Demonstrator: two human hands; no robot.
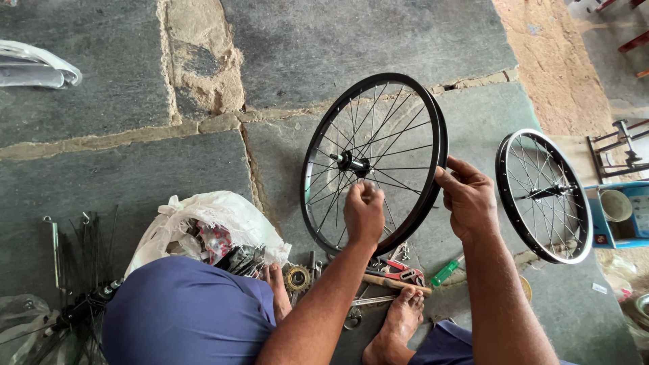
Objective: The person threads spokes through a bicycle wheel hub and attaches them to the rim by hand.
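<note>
A black bicycle wheel (pixel 324 145) with thin spokes and a hub (pixel 351 161) stands upright on the stone floor in front of me. My left hand (pixel 364 213) reaches into the spokes just below the hub, fingers closed around a spoke. My right hand (pixel 466 196) grips the wheel's rim on its right side, thumb and fingers pinching it. Whether the left hand holds a small tool is hidden by the fingers.
A second black wheel (pixel 543 196) lies to the right, next to a blue box (pixel 618 213). Tools lie by my bare feet: red-handled pliers (pixel 399 270), a green-handled screwdriver (pixel 446 272), a sprocket (pixel 296 277). A white plastic bag (pixel 216 216) of parts and loose spokes (pixel 88 250) sit left.
</note>
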